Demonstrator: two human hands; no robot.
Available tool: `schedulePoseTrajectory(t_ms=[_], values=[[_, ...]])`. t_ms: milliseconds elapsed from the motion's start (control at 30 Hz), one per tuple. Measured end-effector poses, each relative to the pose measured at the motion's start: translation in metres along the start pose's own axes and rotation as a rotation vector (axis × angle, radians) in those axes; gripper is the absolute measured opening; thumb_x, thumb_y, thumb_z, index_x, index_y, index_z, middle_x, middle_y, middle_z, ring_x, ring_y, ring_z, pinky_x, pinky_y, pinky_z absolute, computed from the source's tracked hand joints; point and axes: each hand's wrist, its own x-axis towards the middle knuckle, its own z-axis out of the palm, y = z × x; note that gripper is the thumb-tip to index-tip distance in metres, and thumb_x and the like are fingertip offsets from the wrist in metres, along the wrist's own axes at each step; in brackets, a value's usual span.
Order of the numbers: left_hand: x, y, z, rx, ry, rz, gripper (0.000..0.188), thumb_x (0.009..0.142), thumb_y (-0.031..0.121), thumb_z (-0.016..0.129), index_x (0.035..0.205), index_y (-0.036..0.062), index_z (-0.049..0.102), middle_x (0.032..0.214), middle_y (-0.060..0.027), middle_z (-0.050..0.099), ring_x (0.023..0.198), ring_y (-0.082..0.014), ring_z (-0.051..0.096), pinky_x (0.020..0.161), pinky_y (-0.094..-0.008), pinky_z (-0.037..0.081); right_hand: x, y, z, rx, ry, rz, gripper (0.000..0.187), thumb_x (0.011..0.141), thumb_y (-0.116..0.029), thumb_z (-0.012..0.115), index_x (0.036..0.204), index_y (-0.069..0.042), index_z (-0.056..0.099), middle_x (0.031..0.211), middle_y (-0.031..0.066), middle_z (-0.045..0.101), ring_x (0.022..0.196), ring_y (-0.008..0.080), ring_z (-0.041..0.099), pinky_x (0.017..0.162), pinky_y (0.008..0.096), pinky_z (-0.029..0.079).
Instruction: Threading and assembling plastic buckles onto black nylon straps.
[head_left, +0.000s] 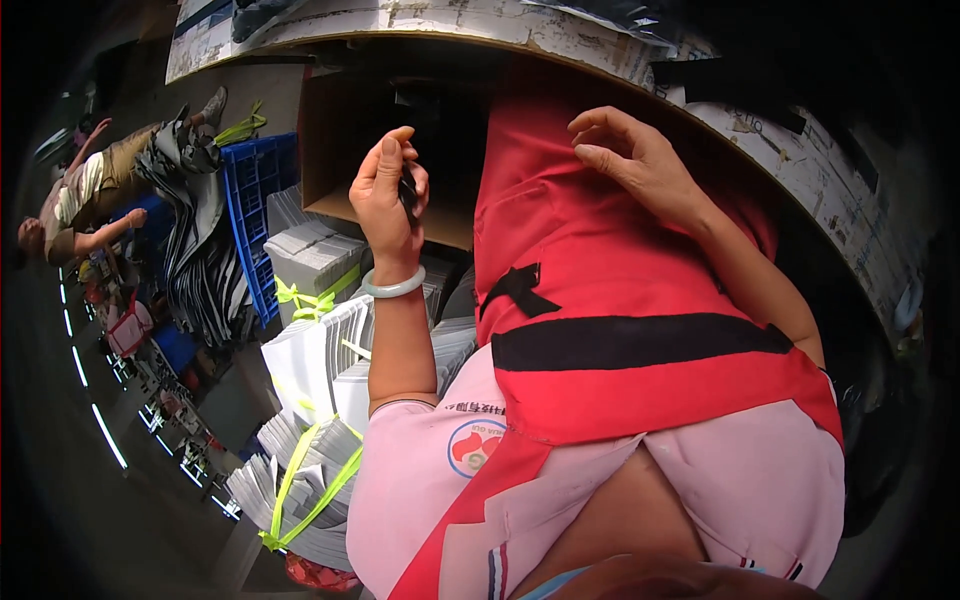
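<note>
1. Black and narrow, a small object (408, 193) sat in the left hand (382, 205), gripped by curled fingers with the thumb raised alongside; its kind was too hidden to tell
2. The right hand (648, 168) hung just above the red apron (590, 230), well apart from the left, its fingers bent and the thumb parted from the forefinger
3. A pale bangle (393, 285) ringed the left wrist
4. Behind the left hand, an open brown box (322, 160), dark inside, stood below the worn edge of a table (400, 18)
5. On the left side lay stacks of grey sheets (305, 355), bound with yellow-green ties (312, 304)
6. Beyond these, a blue crate (252, 175) stood beside a bundle of dark strips (200, 260)
7. Near that bundle, farther left, was a co-worker (85, 190) in a pale top and tan trousers
</note>
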Motion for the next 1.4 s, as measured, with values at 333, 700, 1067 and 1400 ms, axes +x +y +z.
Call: schedulePoseTrajectory(t_ms=[333, 700, 1067, 1400], values=[[-0.003, -0.055, 0.093, 0.256, -0.289, 0.333, 0.028, 0.097, 0.025, 0.06, 0.093, -0.0005, 0.07, 0.08, -0.0032, 0.061, 0.063, -0.0074, 0.055, 0.05, -0.0197, 0.04, -0.001, -0.033, 0.016, 0.129, -0.041, 0.211, 0.02, 0.091, -0.018, 0.064, 0.089, 0.002, 0.064, 0.074, 0.0046, 0.063, 0.06, 0.0075, 0.057, 0.051, 0.021, 0.047], [-0.004, -0.067, 0.076, -0.597, -0.525, -0.913, 0.046, 0.1, 0.045, 0.045, 0.101, 0.0007, 0.058, 0.074, -0.0087, 0.058, 0.058, -0.0189, 0.056, 0.035, -0.018, 0.035, -0.013, -0.012, -0.015, 0.303, -0.012, 0.092, 0.022, 0.093, -0.022, 0.064, 0.098, -0.001, 0.065, 0.074, 0.0018, 0.063, 0.062, 0.0051, 0.056, 0.053, 0.0186, 0.044], [-0.006, -0.062, 0.093, -0.871, -0.717, -0.904, 0.025, 0.099, 0.029, 0.053, 0.096, 0.0034, 0.054, 0.085, -0.0038, 0.049, 0.071, -0.0122, 0.047, 0.047, -0.0193, 0.038, -0.037, -0.019, -0.047, -0.371, 0.2, -0.407, 0.021, 0.088, -0.012, 0.068, 0.106, -0.003, 0.062, 0.091, 0.0079, 0.066, 0.078, 0.0163, 0.065, 0.072, 0.0272, 0.052], [-0.002, -0.068, 0.107, -0.68, -0.515, -0.963, 0.017, 0.098, 0.024, 0.056, 0.102, 0.0082, 0.057, 0.084, -0.0026, 0.052, 0.078, -0.0162, 0.049, 0.057, -0.0252, 0.041, -0.036, 0.03, -0.12, -1.139, 0.761, -0.482, 0.027, 0.083, -0.026, 0.072, 0.105, -0.011, 0.069, 0.106, 0.004, 0.063, 0.099, 0.0214, 0.058, 0.085, 0.0336, 0.049]])
